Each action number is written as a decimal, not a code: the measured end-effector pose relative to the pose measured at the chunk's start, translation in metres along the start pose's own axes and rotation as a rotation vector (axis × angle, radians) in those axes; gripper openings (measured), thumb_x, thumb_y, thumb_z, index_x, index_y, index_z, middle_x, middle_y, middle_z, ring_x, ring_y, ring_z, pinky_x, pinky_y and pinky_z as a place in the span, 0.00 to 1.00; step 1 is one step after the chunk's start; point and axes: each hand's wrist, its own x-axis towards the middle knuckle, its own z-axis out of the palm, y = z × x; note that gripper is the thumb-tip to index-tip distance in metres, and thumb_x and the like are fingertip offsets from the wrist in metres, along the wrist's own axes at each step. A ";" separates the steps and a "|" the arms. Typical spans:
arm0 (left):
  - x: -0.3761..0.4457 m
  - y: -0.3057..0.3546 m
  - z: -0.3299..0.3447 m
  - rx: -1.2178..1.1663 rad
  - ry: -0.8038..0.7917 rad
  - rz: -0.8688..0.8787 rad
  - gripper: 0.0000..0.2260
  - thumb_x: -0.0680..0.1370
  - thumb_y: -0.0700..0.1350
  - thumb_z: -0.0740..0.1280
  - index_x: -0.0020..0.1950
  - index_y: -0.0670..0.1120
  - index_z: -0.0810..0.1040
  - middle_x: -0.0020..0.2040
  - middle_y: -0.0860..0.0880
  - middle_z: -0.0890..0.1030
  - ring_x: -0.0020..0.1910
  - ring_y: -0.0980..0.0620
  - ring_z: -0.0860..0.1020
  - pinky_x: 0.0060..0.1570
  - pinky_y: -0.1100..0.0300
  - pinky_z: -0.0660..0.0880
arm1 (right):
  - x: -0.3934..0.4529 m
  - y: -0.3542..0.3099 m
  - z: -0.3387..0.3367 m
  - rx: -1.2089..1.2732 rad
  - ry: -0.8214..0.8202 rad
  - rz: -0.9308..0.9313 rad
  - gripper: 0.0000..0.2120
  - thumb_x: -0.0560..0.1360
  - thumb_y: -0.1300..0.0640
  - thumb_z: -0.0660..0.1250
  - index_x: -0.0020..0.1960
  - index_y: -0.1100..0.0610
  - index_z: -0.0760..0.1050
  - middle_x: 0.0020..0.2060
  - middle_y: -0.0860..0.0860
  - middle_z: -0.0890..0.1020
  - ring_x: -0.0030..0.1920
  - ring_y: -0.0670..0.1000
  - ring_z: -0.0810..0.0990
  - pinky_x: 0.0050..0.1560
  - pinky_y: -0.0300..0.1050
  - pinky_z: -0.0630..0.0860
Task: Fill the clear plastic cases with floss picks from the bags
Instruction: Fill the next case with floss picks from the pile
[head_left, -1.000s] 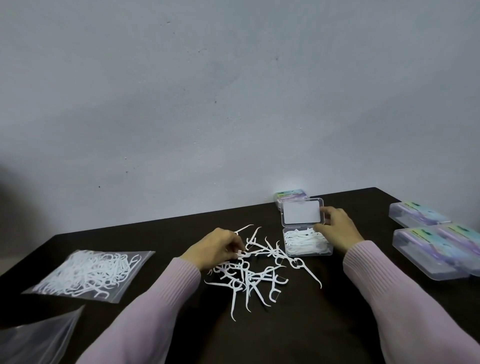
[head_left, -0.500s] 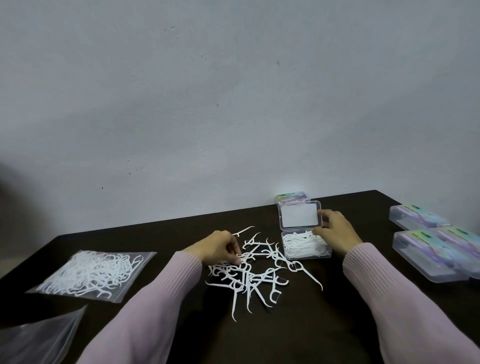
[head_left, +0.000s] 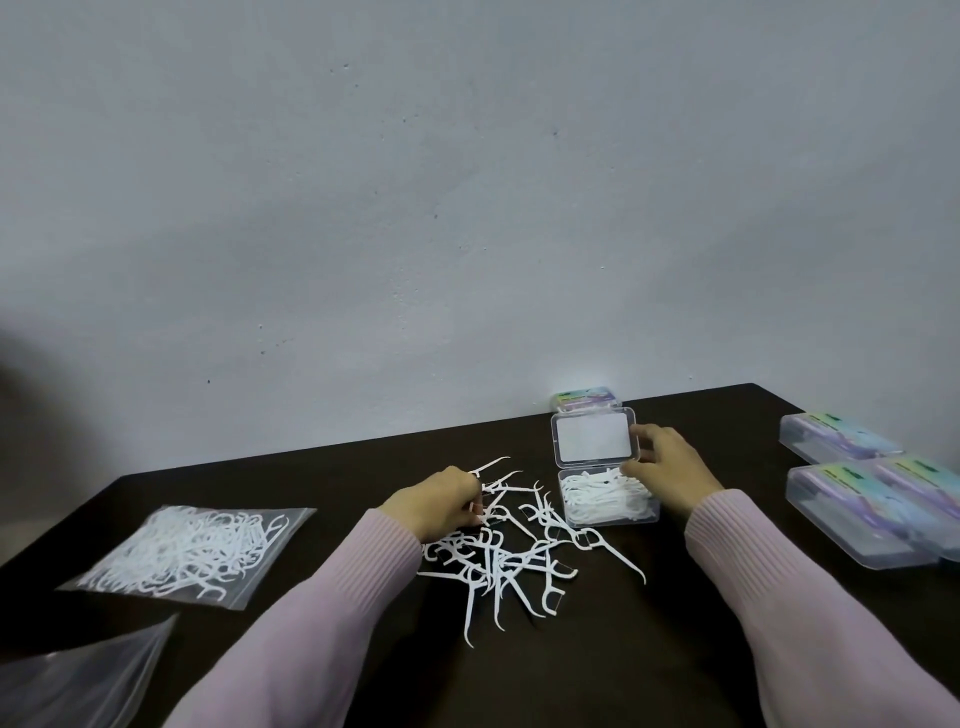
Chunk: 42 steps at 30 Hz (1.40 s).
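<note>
An open clear plastic case (head_left: 607, 506) lies on the dark table (head_left: 597, 649), its base holding white floss picks and its lid (head_left: 595, 435) standing up behind. My right hand (head_left: 667, 466) holds the case at its right side, fingers on the lid's edge. A loose pile of white floss picks (head_left: 511, 551) is spread left of the case. My left hand (head_left: 441, 501) sits at the pile's left edge with fingers curled, pinching picks. A sealed bag of floss picks (head_left: 182, 553) lies at the far left.
Three closed clear cases with coloured labels (head_left: 878, 506) sit at the right edge. Another labelled case (head_left: 586, 400) stands behind the open lid by the wall. An empty clear bag (head_left: 78, 675) lies at the bottom left corner.
My left hand has shifted slightly back toward me over the pile's left edge. My right hand stays on the case, whose lid stands a little more upright.
</note>
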 end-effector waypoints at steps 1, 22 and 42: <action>0.000 0.000 0.000 0.011 0.024 0.002 0.07 0.78 0.44 0.66 0.54 0.43 0.77 0.54 0.45 0.78 0.52 0.49 0.77 0.50 0.59 0.73 | 0.000 0.000 0.000 -0.004 0.000 0.001 0.25 0.74 0.66 0.65 0.69 0.61 0.64 0.66 0.58 0.67 0.64 0.57 0.71 0.66 0.50 0.68; -0.008 -0.019 0.000 -0.138 0.127 -0.063 0.04 0.75 0.43 0.70 0.48 0.45 0.80 0.46 0.49 0.77 0.43 0.55 0.76 0.39 0.68 0.70 | 0.007 0.008 0.002 -0.003 0.004 0.001 0.29 0.71 0.66 0.67 0.69 0.58 0.62 0.65 0.58 0.70 0.63 0.56 0.71 0.67 0.52 0.67; 0.012 0.072 -0.023 -0.555 0.256 0.239 0.04 0.76 0.43 0.69 0.47 0.43 0.79 0.40 0.49 0.80 0.36 0.57 0.76 0.36 0.68 0.71 | 0.001 0.000 -0.002 0.080 0.002 -0.020 0.19 0.80 0.57 0.56 0.69 0.59 0.62 0.64 0.58 0.71 0.63 0.54 0.71 0.60 0.43 0.67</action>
